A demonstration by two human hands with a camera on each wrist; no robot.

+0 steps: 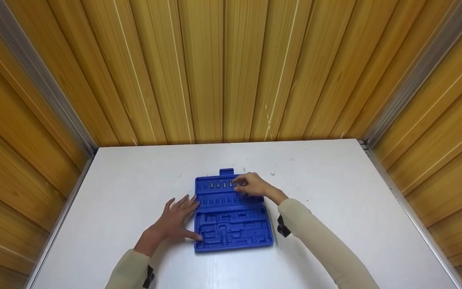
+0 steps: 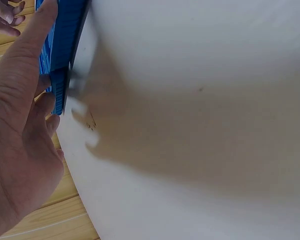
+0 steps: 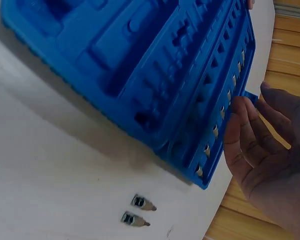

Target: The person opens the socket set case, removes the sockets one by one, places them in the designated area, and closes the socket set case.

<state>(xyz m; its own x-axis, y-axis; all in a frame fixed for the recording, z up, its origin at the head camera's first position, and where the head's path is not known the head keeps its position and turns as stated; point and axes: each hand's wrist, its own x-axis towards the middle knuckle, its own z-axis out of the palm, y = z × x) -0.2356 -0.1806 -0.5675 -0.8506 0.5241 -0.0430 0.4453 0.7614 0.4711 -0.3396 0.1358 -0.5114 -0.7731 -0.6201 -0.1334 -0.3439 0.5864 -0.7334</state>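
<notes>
A blue plastic tool case [image 1: 234, 248] lies unfolded on the table, its lid toward the back. Several small metal bits [image 1: 218, 185] stand in a row of slots along the lid's far side. My right hand [image 1: 253, 184] is over that row, with its thumb and fingertips [image 3: 238, 104] right beside the bits and a gap between them. My left hand [image 1: 177, 218] rests spread at the case's left side. Its thumb [image 2: 42, 17] lies on the near left corner, and its other fingers reach along the left edge.
Two loose metal bits [image 3: 136, 219] lie on the white table [image 1: 134, 180] to the right of the case. Moulded recesses fill the near half of the case. Yellow wood-patterned panels [image 1: 203, 80] rise behind the table.
</notes>
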